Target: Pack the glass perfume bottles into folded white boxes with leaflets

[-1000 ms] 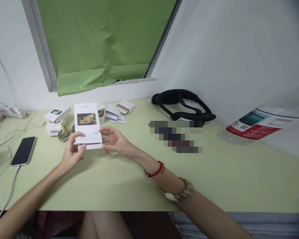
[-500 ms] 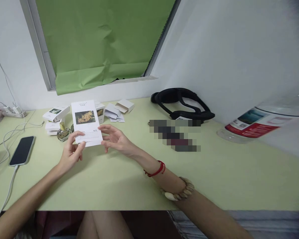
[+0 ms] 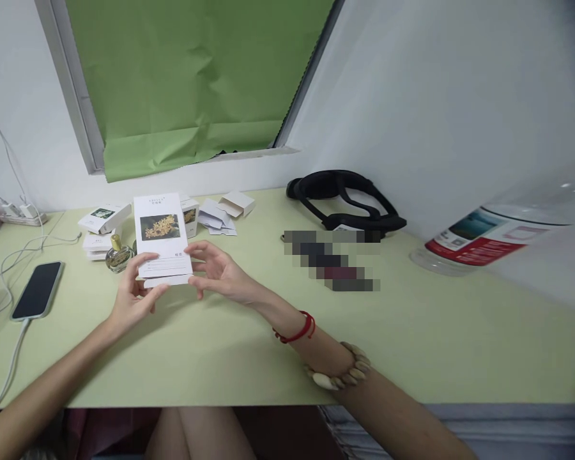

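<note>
Between my two hands is a white perfume box [image 3: 160, 223] with a photo of orange-yellow flowers, raised above the table. A flap shows at its near end. My left hand [image 3: 135, 294] is closed on the lower left corner, thumb at the flap. On the right edge, my right hand [image 3: 223, 271] grips the box with thumb and fingers. Just left of the box stands a glass perfume bottle [image 3: 119, 257] with a gold top, partly covered by my left fingers. Behind are stacked white boxes [image 3: 104, 218] and folded white cardboard [image 3: 216, 217].
A phone [image 3: 38, 291] on a white cable lies at the left, near a power strip [image 3: 23, 216]. A black headset-like frame [image 3: 347, 198] rests at the back. Farther right are a blurred-out patch [image 3: 333, 260] and a large clear bottle [image 3: 489, 236] with a red label.
The box has tilted slightly, and its near-end flap shows more clearly. My left thumb has moved along that end. The whole view has shifted a little.
</note>
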`<state>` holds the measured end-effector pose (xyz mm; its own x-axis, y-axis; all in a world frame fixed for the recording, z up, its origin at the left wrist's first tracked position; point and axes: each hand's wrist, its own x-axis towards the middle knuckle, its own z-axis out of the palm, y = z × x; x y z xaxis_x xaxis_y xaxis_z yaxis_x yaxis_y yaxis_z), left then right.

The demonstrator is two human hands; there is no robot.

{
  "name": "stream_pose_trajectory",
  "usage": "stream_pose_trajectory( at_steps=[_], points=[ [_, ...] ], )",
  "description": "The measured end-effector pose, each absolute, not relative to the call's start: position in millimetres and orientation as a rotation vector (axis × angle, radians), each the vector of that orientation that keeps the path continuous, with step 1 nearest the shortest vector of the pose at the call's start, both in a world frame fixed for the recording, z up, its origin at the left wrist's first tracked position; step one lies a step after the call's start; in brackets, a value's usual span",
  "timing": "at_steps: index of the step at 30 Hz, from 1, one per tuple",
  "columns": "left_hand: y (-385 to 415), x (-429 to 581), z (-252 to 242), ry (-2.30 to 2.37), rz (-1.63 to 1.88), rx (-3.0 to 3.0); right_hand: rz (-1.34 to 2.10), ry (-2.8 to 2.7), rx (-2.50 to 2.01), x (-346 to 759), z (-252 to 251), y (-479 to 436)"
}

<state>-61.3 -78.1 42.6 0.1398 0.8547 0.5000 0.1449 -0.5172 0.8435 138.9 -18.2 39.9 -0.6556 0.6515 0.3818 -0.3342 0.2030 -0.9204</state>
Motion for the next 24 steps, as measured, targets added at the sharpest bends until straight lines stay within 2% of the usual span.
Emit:
stream_pose_trajectory(
  at_steps=[9,24],
  points=[
    [-84,-60,48,0.945,1.359,1.714,1.573,-1.674,-0.277,137,44,-29],
    [-84,-59,41,0.919,1.444,1.749,1.577,-1.658,-0.282,138,44,-26]
  ],
)
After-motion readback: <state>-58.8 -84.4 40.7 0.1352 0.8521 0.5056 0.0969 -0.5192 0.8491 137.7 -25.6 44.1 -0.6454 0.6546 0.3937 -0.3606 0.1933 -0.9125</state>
